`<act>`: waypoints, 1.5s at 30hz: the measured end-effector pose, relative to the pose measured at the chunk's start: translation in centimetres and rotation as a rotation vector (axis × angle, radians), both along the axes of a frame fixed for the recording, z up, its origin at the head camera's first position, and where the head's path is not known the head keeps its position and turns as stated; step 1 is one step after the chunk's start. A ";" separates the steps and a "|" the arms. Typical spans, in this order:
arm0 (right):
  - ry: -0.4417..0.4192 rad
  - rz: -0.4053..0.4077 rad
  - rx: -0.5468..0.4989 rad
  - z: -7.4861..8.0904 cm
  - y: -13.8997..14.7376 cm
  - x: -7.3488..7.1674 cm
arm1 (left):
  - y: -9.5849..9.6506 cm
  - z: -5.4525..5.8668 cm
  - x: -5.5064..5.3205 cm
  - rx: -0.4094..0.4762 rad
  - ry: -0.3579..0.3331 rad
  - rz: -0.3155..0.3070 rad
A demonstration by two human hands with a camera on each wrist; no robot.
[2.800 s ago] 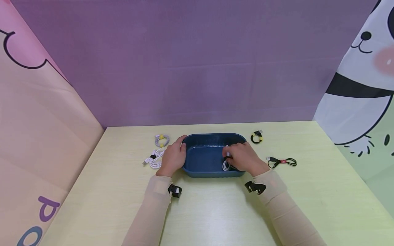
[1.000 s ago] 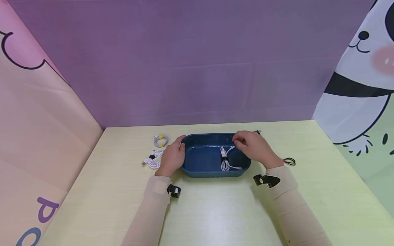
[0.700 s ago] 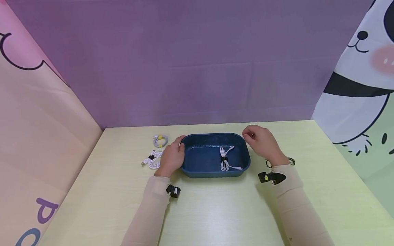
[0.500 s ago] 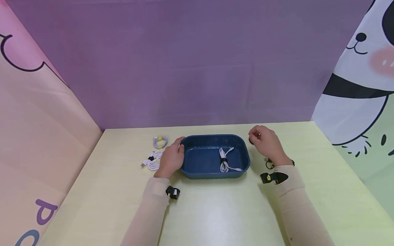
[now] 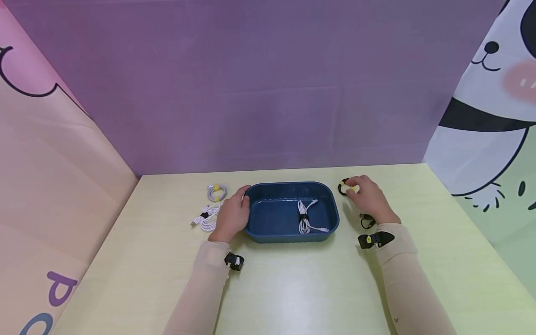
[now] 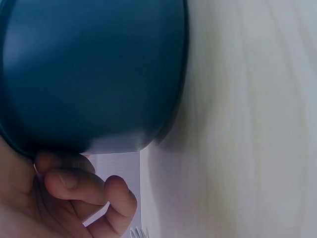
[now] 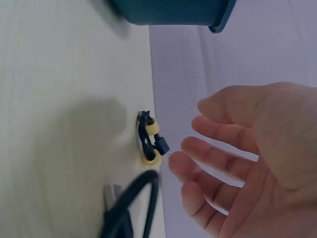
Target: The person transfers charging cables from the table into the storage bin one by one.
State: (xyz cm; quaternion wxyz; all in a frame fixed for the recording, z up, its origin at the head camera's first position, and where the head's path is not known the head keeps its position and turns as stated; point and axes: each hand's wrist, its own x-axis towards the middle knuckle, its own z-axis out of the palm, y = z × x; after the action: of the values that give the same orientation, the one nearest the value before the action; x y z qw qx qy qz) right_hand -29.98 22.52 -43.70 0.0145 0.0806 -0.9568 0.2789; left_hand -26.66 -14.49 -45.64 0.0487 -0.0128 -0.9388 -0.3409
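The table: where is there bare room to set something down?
On the table, broad bare patches lie in front of the blue bin, between the sleeves, and outside each sleeve. It is crowded beside the bin: left hand and two pale coiled cables on one side, right hand and two black cables on the other.

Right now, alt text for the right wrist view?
An empty right hand, fingers loosely curled, near a coiled black cable with yellow ties on a pale table. Part of a blue bin above, blurred dark loop below.
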 end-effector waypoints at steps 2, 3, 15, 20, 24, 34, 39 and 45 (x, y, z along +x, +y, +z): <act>-0.029 0.014 0.007 -0.2 0.0 -0.1 | 0.0 0.0 0.0 0.000 0.001 0.001; -0.042 0.021 0.008 -0.3 0.0 -0.2 | 0.0 0.0 0.0 0.000 0.000 0.000; -0.085 0.107 0.065 -0.7 0.0 0.1 | 0.3 0.2 -0.1 0.006 -0.012 -0.001; -0.087 0.118 0.063 -0.8 0.1 0.1 | 0.4 0.3 -0.1 0.007 -0.008 0.002; -0.105 0.112 0.067 -0.7 0.1 0.1 | 0.3 0.3 -0.1 0.010 -0.013 0.004; -0.112 0.093 0.087 -0.4 0.1 0.3 | 0.2 0.2 -0.1 0.009 -0.024 0.006; -0.103 0.079 0.088 -0.5 0.1 0.3 | 0.1 0.1 0.0 0.007 -0.023 0.009; -0.073 0.068 0.104 -0.7 0.2 0.0 | 0.0 0.1 0.0 0.010 -0.020 0.007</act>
State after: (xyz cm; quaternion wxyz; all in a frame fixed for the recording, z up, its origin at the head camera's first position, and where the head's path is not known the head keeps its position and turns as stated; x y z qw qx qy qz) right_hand -29.96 22.76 -44.37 -0.0341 0.1033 -0.9666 0.2321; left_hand -26.62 -14.45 -45.56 0.0404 -0.0061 -0.9375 -0.3456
